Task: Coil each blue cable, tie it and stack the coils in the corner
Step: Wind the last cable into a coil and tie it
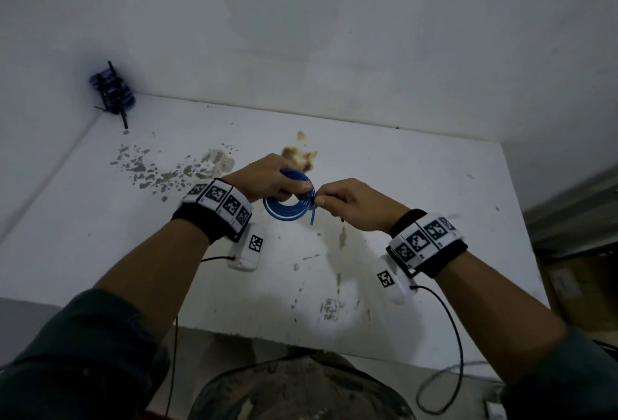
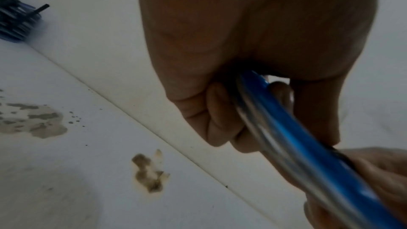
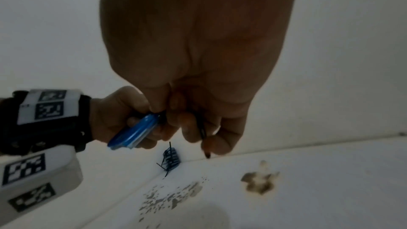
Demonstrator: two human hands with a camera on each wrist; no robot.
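Observation:
A small blue cable coil point(image 1: 288, 208) hangs above the middle of the white table point(image 1: 418, 192). My left hand point(image 1: 267, 182) grips its upper left part, fingers curled round the loops point(image 2: 273, 111). My right hand point(image 1: 337, 200) pinches a thin black tie point(image 3: 201, 128) at the coil's right side. In the right wrist view the coil point(image 3: 132, 133) shows edge-on between both hands. A stack of tied blue coils point(image 1: 113, 91) stands in the far left corner, also the stack point(image 3: 170, 158) in the right wrist view and the stack point(image 2: 15, 22) in the left wrist view.
Brown stains point(image 1: 297, 155) and grey flaked patches point(image 1: 150, 168) mark the table top. Walls close the far and left sides. A loose blue cable point(image 1: 444, 383) lies on the floor at the lower right, beside a cardboard box point(image 1: 575, 282).

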